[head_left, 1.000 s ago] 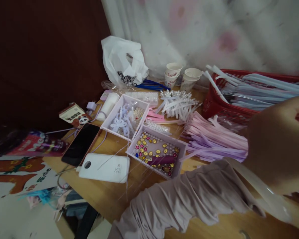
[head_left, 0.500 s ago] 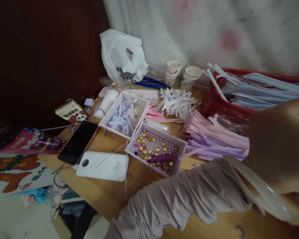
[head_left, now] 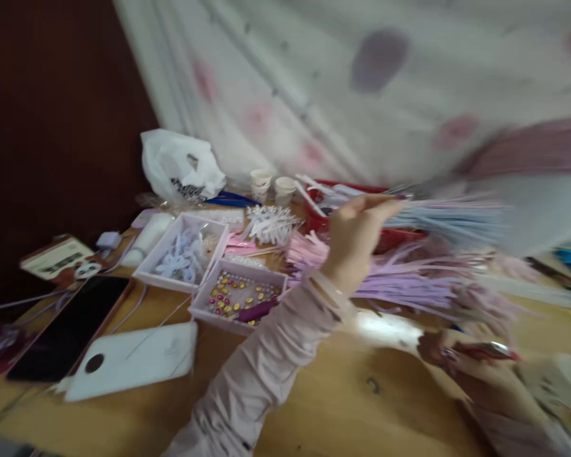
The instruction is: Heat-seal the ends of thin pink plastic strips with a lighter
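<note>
My left hand (head_left: 356, 235), in a pale pink sleeve with a translucent bracelet (head_left: 330, 295), reaches to the red basket (head_left: 393, 240). Its thumb and fingers are pinched together at the near end of the pale blue pipe cleaners (head_left: 452, 216). Blur hides what is between the fingertips. Below the wrist lie pink pipe cleaners (head_left: 307, 251) and purple pipe cleaners (head_left: 404, 285). At the lower right, my right hand (head_left: 485, 377) is closed around a red-handled metal tool (head_left: 490, 350), its kind too blurred to tell. A bright white object (head_left: 387, 330) lies beside that hand.
Left of my arm are a box of gems (head_left: 202, 311), a box of lilac pieces (head_left: 145, 276), a white power bank (head_left: 133, 362) and a phone (head_left: 71, 330). Paper cups (head_left: 284, 190), pearl-tipped stems (head_left: 271, 225) and a white plastic bag (head_left: 181, 165) stand behind.
My view has swung right and up. My left hand, mostly cut off before, now shows at the basket. My right hand with the red-handled tool has come into view.
</note>
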Motion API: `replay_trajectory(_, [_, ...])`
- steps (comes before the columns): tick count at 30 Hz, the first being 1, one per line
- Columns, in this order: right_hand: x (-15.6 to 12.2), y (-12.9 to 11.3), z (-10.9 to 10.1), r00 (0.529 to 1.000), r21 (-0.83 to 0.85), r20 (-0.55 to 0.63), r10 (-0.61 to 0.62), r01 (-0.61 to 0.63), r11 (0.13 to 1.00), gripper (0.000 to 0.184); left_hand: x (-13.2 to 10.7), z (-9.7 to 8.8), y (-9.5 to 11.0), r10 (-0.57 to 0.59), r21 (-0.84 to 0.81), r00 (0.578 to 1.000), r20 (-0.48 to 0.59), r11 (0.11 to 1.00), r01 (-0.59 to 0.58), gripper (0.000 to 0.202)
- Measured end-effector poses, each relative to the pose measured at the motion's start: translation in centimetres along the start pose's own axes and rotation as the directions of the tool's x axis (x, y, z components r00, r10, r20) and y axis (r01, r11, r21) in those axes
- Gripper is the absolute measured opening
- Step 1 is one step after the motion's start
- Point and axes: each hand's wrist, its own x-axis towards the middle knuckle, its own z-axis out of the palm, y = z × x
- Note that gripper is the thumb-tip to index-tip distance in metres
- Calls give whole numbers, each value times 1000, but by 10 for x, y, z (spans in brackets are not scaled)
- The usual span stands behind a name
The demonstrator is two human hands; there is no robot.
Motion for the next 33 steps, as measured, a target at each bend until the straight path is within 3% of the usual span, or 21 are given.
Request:
replay_trajectory(2, [8,-3,2,999,15,-7,-31,31,999,29,0,-2,0,4,9,1000,10,1000,-4,3])
replay_trajectory(7, [5,-9,8,999,101,-23,25,-23,995,31,-3,-4,-4,53,51,998,47,997,-55,12])
replay_trajectory(14, [0,-8,13,999,185,45,-16,8,983,28,-18,-3,5,116,8,979,165,993,-119,19])
replay_trajectory(19, [-2,-11,18,972,291,233,-33,-37,956,25,-21,-6,19,298,75,923,242,943,-324,25])
replay_trajectory(21, [-4,-13,18,945,386,323,-40,-94,918,25,-21,-8,25,302,78,925,231,942,-327,26])
replay_trajectory(25, [-5,-19,17,890,534,454,-49,-227,814,49,-21,-15,36,329,87,924,194,932,-351,25])
replay_trajectory(28, [-5,-23,18,898,580,440,-4,-281,765,51,-21,-19,40,373,102,910,184,913,-395,21])
replay_trajectory(33, [-4,-21,22,914,582,406,21,-276,765,42,-21,-20,39,383,96,899,213,907,-410,19])
